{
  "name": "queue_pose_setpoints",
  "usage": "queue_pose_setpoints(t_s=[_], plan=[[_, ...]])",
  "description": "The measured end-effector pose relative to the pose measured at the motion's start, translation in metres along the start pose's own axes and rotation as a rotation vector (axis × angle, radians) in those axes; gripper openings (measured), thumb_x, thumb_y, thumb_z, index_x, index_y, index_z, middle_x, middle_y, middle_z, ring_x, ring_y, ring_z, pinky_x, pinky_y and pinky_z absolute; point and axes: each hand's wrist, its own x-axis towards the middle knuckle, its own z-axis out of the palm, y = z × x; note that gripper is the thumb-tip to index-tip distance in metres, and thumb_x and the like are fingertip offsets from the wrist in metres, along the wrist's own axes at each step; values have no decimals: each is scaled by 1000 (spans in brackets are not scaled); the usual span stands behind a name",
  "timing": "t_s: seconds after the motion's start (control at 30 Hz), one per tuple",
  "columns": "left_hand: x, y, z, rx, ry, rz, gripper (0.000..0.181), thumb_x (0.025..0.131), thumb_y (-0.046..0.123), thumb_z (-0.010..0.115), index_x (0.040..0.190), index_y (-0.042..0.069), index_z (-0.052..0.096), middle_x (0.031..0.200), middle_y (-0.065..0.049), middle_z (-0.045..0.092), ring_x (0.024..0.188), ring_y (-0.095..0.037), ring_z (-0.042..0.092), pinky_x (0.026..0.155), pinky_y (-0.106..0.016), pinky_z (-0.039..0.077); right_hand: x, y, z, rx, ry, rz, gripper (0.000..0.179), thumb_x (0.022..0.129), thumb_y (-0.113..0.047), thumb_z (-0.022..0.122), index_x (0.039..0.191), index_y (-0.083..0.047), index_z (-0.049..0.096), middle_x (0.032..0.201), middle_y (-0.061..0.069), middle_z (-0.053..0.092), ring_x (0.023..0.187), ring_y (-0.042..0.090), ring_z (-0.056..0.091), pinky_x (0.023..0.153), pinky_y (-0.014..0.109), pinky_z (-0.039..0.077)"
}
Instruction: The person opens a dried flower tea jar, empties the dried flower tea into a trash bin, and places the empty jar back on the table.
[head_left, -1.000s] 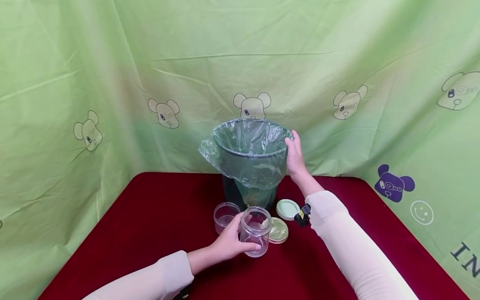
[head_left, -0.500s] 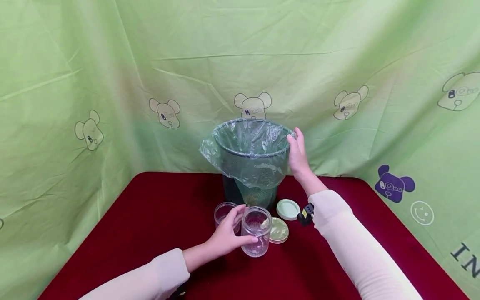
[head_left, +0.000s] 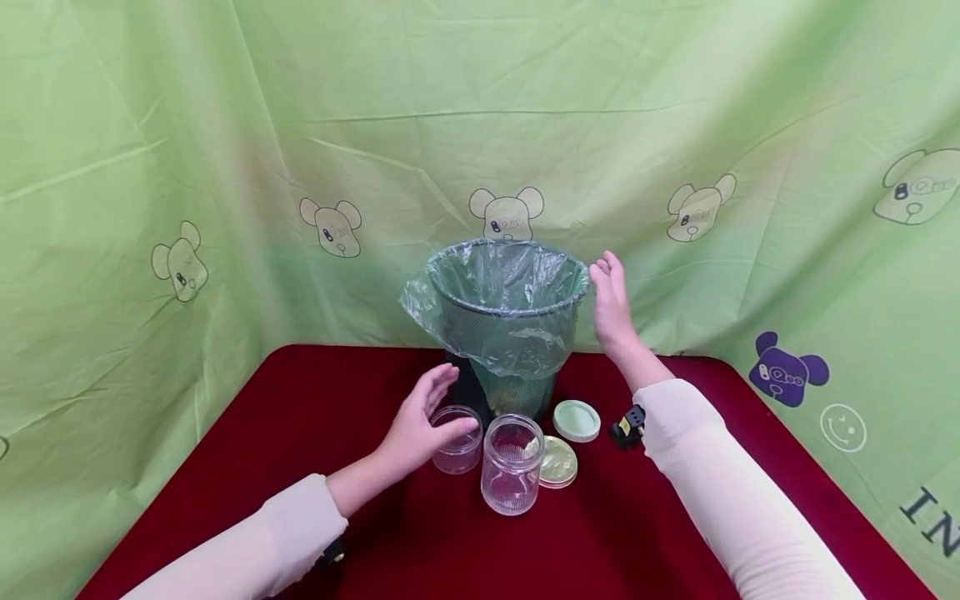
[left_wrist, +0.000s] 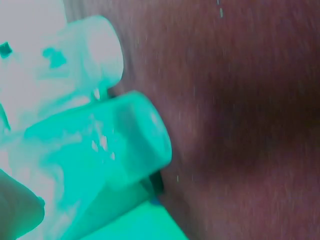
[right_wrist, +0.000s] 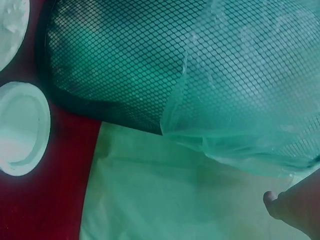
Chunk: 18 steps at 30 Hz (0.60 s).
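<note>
A clear ribbed glass jar (head_left: 512, 483), without a lid, stands upright on the red cloth. Behind it to the left is a shorter clear jar (head_left: 456, 457), also uncovered. My left hand (head_left: 412, 429) is held over that shorter jar's left side, fingers spread and holding nothing. In the left wrist view its thumb (left_wrist: 17, 210) shows beside the jars. A dark mesh waste bin (right_wrist: 115, 55) lined with a thin green plastic bag (head_left: 517, 337) stands behind the jars. Just off the bin's right rim, my right hand (head_left: 612, 304) has its fingers pointing up, nothing in them.
Two lids lie right of the jars: a gold one (head_left: 558, 461) and a pale green one (head_left: 576, 421). The bag hangs loosely over the bin's rim on the left. A green printed curtain (head_left: 375, 150) encloses the back and sides of the red-covered table (head_left: 315, 433).
My left hand let go of the ribbed jar and moved left and back, leaving it standing. My right hand came away from the bin's rim to the right.
</note>
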Motion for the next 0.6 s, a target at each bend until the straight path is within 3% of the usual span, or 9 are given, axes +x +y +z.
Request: queue_pose_setpoints(t_s=[0.3,0.6], plan=[[18,2,-42,109,97,0,76,82,7,77,144,-3,34,146,-20,41,138,-30,35,113,-42,25,-1,-1,-18,-24,27,1,63,101,-34,35,154,-6,14,153,18,24,141,27,23,115,37,15],[35,-4,-69,227,164,-17,80,84,18,78,146,-2,31,148,-18,37,139,-29,32,113,-42,24,-3,2,-34,-8,16,-6,62,102,-28,34,154,-4,12,153,20,23,141,29,21,115,35,15]])
